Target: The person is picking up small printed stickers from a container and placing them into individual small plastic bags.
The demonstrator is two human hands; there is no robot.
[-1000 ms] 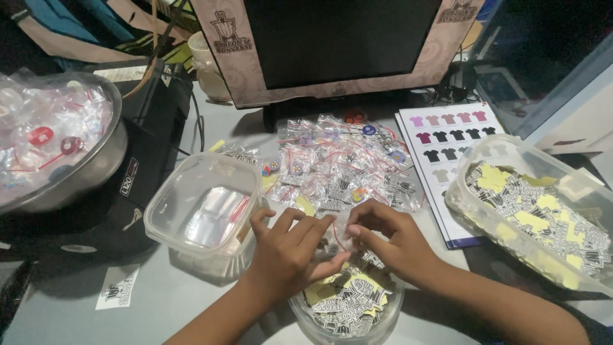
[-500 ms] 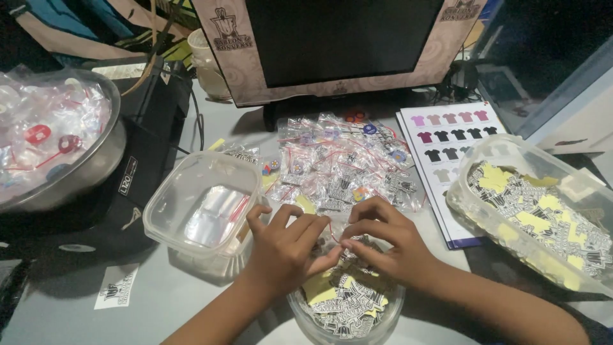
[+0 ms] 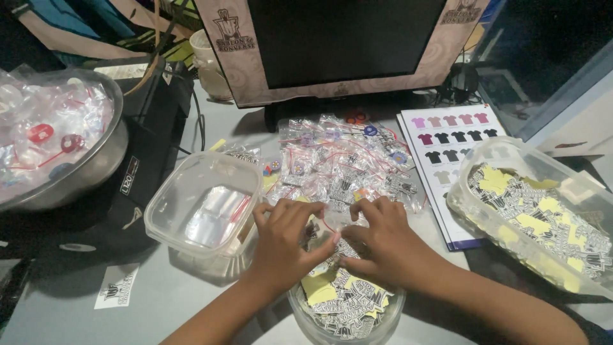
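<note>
My left hand (image 3: 281, 246) and my right hand (image 3: 383, 243) meet over a round clear bowl (image 3: 377, 322) full of black-and-white stickers with yellow backing. Their fingertips pinch a small clear plastic packet (image 3: 332, 225) between them. Just beyond the hands lies a heap of small clear zip bags (image 3: 338, 163) with red seal lines and little badges inside. At the left of my left hand stands a square clear plastic tub (image 3: 204, 201) holding a few empty bags.
A metal bowl (image 3: 96, 166) of filled bags sits far left. A long clear container (image 3: 479, 217) of stickers is at the right, beside a printed sheet of shirt pictures (image 3: 450, 137). A framed monitor (image 3: 338, 38) stands behind; a loose sticker (image 3: 118, 287) lies at front left.
Both hands have stayed over the sticker bowl, with the fingers shifting slightly closer together on the small packet. Nothing else has moved.
</note>
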